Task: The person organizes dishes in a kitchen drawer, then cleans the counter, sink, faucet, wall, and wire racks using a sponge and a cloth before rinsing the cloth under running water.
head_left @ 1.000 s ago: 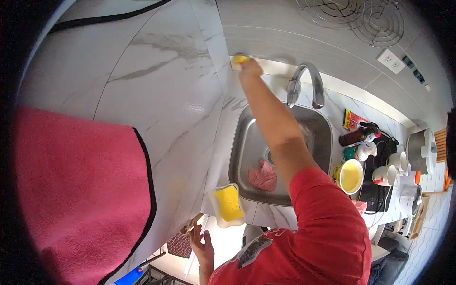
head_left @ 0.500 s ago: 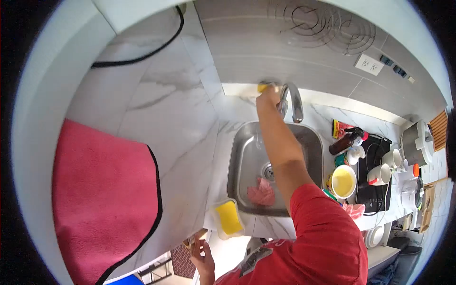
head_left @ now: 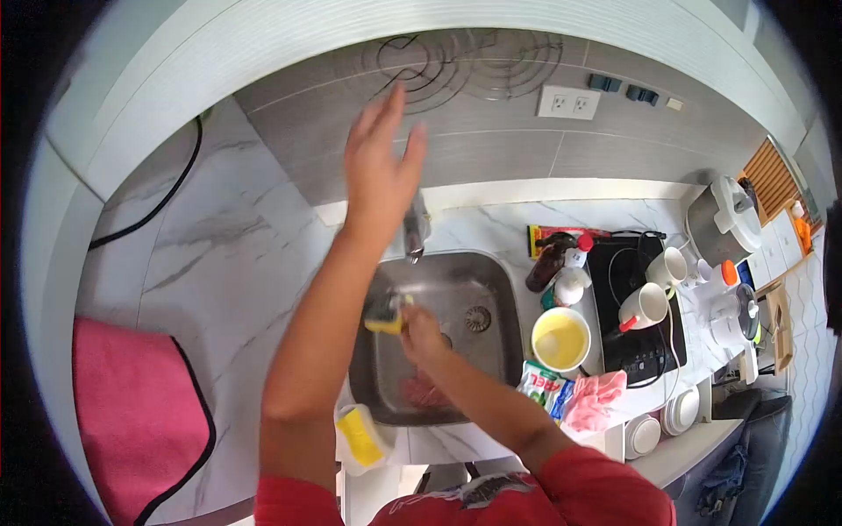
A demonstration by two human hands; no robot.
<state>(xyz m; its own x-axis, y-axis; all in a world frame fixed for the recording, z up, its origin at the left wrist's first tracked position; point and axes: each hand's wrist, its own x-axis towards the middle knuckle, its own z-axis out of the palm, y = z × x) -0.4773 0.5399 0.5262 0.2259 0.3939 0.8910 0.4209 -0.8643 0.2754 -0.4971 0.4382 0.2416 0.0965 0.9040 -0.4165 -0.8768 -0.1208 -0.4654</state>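
Observation:
My left hand (head_left: 383, 167) is raised near the faucet (head_left: 415, 232), with its fingers apart and nothing in it. It hides part of the faucet. Over the left side of the steel sink (head_left: 491, 280), my right hand (head_left: 423, 336) grips a yellow-and-dark scrubber (head_left: 384, 314); blur hides whether it is a brush or a sponge. A wet pink cloth (head_left: 421, 391) lies at the sink's near end, below my right wrist. The white tub with a yellow sponge-like block (head_left: 360, 437) stands at the counter's front edge, left of the sink.
Right of the sink are a tub of yellow contents (head_left: 561, 339), bottles (head_left: 553, 260), a detergent packet (head_left: 545, 386) and pink gloves or cloth (head_left: 595, 401). Mugs (head_left: 643, 307) stand on the black cooktop (head_left: 627, 351). A pink towel (head_left: 132, 412) lies on the left.
My right hand has come back from behind the faucet to over the sink, holding the scrubber. My left hand has risen from below the counter edge to near the faucet. The view has shifted.

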